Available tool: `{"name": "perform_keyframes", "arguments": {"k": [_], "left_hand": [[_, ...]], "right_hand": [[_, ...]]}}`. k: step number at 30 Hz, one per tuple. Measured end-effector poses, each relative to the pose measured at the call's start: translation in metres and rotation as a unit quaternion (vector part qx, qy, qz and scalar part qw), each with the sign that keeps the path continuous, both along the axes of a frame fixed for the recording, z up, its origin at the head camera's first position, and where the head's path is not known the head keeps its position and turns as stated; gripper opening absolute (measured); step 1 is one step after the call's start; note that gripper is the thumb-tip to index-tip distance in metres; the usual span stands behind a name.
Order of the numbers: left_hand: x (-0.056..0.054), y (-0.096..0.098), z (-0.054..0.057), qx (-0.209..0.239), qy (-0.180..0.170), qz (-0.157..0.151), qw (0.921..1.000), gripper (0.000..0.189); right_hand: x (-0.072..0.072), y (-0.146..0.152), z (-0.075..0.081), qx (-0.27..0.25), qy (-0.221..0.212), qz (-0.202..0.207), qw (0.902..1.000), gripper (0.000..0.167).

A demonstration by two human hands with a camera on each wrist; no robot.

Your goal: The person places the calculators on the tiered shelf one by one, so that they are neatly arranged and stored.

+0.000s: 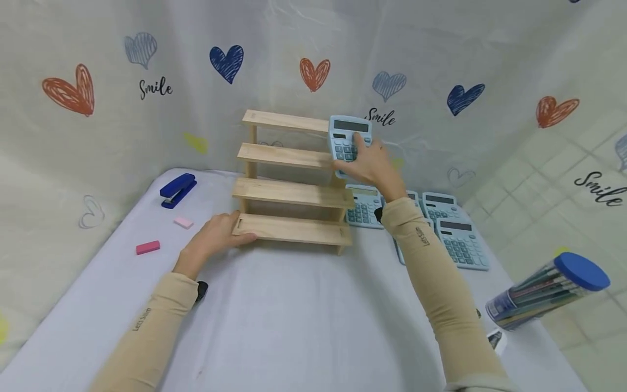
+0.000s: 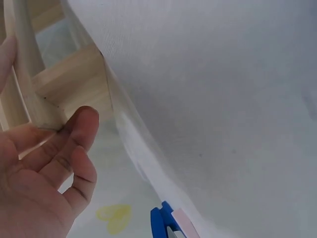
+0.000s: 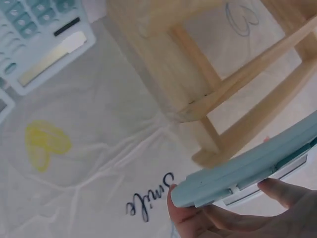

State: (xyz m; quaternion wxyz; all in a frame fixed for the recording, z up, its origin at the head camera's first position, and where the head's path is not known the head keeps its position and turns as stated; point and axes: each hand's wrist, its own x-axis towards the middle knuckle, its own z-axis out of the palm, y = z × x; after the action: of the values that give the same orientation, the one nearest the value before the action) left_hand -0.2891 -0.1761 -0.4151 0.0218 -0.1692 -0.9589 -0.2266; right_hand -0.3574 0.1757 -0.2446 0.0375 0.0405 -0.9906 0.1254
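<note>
A four-tier wooden shelf rack (image 1: 294, 190) stands at the back of the table. My left hand (image 1: 213, 238) grips the left end of its lowest board; in the left wrist view the fingers (image 2: 85, 124) curl at the board's end. With my right hand (image 1: 369, 163) I hold a light blue calculator (image 1: 350, 126) upright in front of the right end of the upper tiers. The right wrist view shows that calculator (image 3: 247, 166) edge-on, apart from the wood as far as I can tell, with thumb and fingers on its lower side.
Several more light blue calculators (image 1: 460, 242) lie right of the rack, some behind my right arm. A blue stapler (image 1: 177, 189), a pale pink eraser (image 1: 183, 222) and a darker pink one (image 1: 148, 247) lie on the left. A blue-lidded tub of pencils (image 1: 543, 294) stands at the right edge.
</note>
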Motion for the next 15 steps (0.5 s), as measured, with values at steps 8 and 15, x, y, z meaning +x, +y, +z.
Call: {"name": "perform_keyframes", "arguments": {"k": [8,15], "left_hand": [[0.003,-0.002,0.002,0.001,-0.006,0.006,1.0000,0.084],[0.004,-0.002,0.001,0.007,-0.017,0.021,0.9996,0.087]], "right_hand": [[-0.048,-0.040,0.017,0.026,0.046,0.018,0.9984,0.103],[-0.066,-0.077,0.015,0.085,0.044,0.046,0.9944,0.106]]}}
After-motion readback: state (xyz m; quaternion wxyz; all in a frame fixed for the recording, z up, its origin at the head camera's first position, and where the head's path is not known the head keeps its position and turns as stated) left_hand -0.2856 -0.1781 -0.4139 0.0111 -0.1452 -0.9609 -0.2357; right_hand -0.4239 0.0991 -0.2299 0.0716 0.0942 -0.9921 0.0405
